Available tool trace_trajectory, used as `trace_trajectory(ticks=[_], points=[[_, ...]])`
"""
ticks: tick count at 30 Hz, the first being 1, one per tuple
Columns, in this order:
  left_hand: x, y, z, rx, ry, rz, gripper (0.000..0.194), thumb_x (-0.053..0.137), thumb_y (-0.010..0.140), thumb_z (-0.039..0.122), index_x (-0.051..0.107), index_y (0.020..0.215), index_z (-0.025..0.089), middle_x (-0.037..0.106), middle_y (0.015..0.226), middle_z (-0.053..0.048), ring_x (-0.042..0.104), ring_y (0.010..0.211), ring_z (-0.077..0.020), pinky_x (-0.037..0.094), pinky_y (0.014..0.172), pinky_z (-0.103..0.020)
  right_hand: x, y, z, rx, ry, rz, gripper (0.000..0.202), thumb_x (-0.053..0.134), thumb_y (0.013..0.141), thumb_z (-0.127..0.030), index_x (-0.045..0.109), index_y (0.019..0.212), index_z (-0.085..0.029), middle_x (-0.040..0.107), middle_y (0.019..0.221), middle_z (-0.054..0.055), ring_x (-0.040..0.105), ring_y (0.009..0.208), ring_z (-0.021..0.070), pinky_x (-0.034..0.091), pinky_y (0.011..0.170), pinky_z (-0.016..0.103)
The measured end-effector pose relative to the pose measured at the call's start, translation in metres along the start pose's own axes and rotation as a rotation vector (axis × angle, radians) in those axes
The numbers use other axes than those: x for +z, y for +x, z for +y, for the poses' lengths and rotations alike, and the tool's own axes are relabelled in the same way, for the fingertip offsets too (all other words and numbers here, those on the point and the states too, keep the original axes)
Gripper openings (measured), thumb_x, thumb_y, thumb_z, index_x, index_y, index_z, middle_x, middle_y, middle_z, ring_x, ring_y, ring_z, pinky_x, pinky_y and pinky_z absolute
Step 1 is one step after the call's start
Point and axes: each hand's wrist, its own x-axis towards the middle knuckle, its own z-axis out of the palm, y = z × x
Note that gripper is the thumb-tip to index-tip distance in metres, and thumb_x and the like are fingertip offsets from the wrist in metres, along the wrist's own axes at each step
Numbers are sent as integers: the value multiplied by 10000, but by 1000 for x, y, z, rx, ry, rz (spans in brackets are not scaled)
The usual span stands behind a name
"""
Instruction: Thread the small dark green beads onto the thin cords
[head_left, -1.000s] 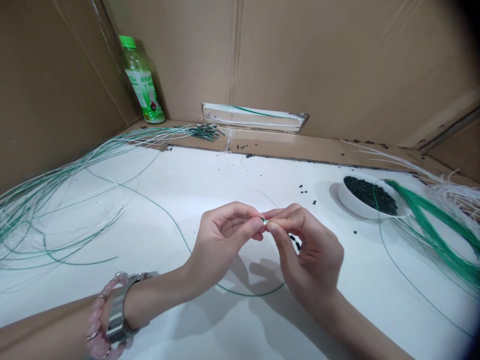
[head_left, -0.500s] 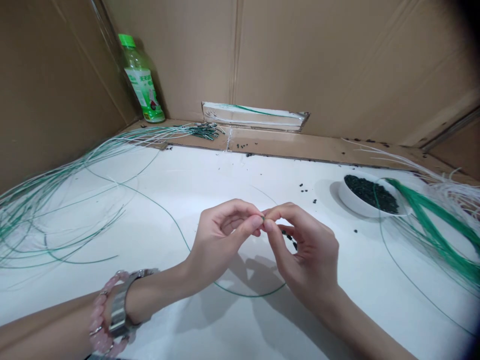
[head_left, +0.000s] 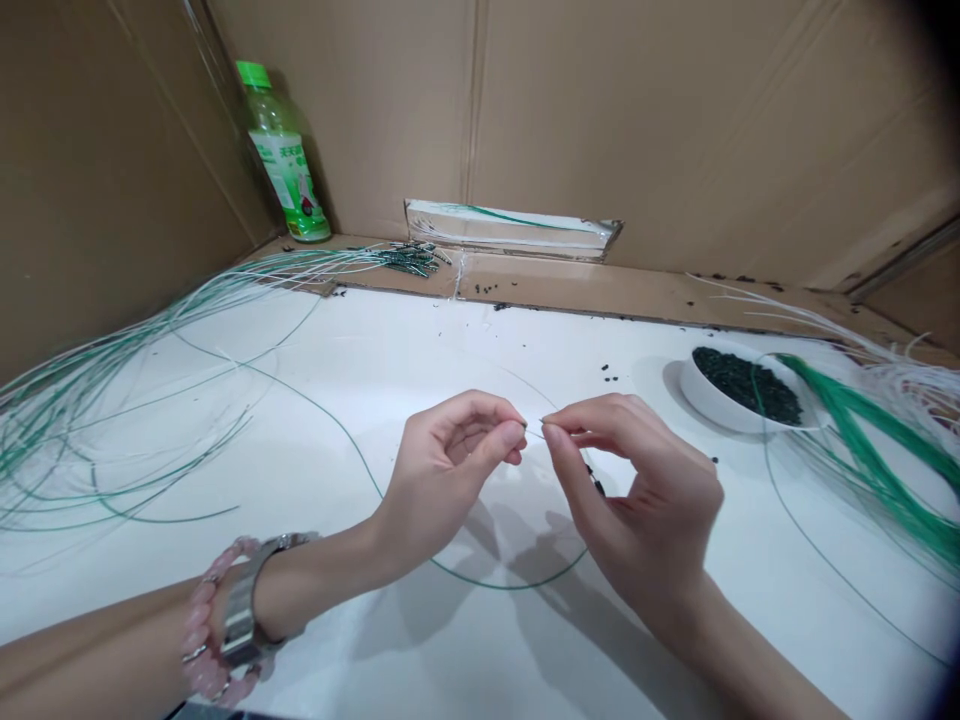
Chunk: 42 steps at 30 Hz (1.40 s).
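My left hand is closed in a pinch at the centre, with the tip of a thin green cord seeming to be between thumb and forefinger. The cord loops below both hands over the white table. My right hand is closed too, pinching a fine thread that spans the small gap between the fingertips. Dark beads hang just inside the right hand, partly hidden by its fingers. What exactly lies within each pinch is too small to make out.
A white bowl of dark beads stands at right, beside a green cord bundle and white cords. Beaded strands lie at the back left near a green bottle. Loose beads dot the table. Cardboard walls surround it.
My right hand has moved to the right, away from the left, opening a small gap with a fine thread across it. My left hand has stayed nearly still.
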Motion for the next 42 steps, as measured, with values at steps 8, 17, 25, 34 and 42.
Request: trace_trajectory(ticks=[8,17,25,34,42], points=[[-1,1,-2,-3,-15,-29,79,622,818,232,633,757,182,620,710,19,582,645,-70,499,642,-161,-1,2,1,-133,-134,-60,126,563,780,-45,560,721,-157,598,655,20,475,621,119,396,568,254],[-2,1,-2,5,25,-27,87,618,823,239,635,758,183,623,720,16,573,651,-68,488,645,-156,-2,0,4,-175,-184,-106,127,541,804,-61,559,786,-185,603,716,15,485,659,133,409,606,272],[-1,2,-1,1,22,-46,85,619,820,235,633,752,186,629,713,21,582,650,-65,489,642,-147,-2,0,4,-177,-183,-100,137,536,814,-55,549,791,-189,605,709,16,479,655,130,404,607,271],[-1,2,-3,10,33,-49,79,609,829,228,630,766,185,629,725,19,580,660,-67,486,651,-154,-3,0,3,-195,-222,-118,135,531,817,-58,542,805,-191,596,710,13,483,662,133,400,610,272],[-4,5,-5,152,133,-104,82,588,844,192,618,770,173,597,710,21,548,659,-59,479,654,-148,-6,1,6,-355,-378,-163,172,540,790,-2,576,870,-150,608,760,73,476,695,172,414,599,301]])
